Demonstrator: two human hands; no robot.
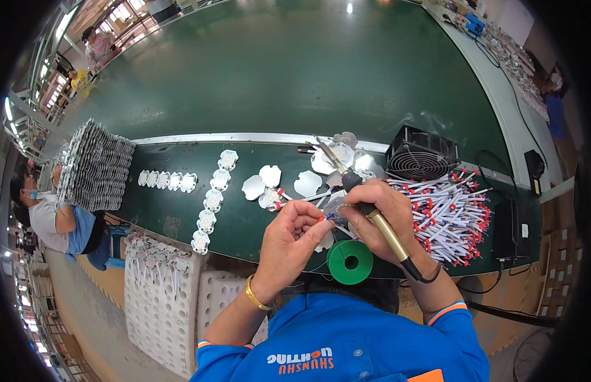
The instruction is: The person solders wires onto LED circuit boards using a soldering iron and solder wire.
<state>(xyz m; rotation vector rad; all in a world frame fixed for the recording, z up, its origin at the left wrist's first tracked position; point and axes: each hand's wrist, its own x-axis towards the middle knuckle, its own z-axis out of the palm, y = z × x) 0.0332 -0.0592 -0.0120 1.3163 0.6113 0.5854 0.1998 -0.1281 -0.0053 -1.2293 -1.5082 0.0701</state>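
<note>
My left hand [294, 232] pinches a thin wire [327, 218] with a blue and red end between thumb and forefinger. In my right hand [383, 207] is a soldering iron [388, 237] with a brass-coloured handle, its tip pointing up and to the left. A grey metal plate [333, 206] lies between the hands, partly hidden by the right fingers; whether they touch it I cannot tell. Just below the hands stands a green spool [337, 270] of solder-like wire. Several round silver plates [307, 183] lie loose beyond my left hand.
Right of my hands, white wires with red ends [451, 223] form a large pile beside a black fan [421, 156]. Two rows of small LED boards [212, 200] lie to the left, near a tall stack of plates [94, 169]. A person [53, 216] sits at far left.
</note>
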